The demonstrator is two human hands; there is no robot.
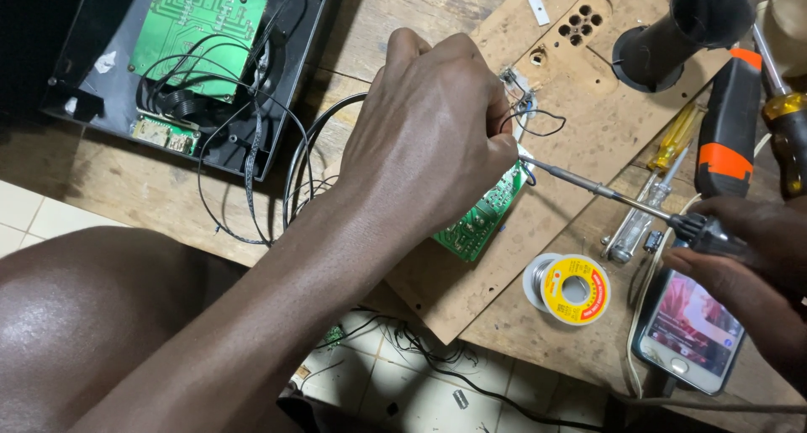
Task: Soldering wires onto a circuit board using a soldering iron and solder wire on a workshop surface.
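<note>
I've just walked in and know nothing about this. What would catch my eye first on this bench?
First, the left hand in the middle, pinning down a small green circuit board, while the right hand at the right edge aims a soldering iron at it. Below sits a bright yellow spool of solder beside a lit phone. At top left, an open black case spills wires.

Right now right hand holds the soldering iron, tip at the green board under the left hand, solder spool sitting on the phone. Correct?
Not quite. In the head view the solder spool sits on the brown board, beside the phone. The right hand does hold the soldering iron, tip at the green board under the left hand.
</note>
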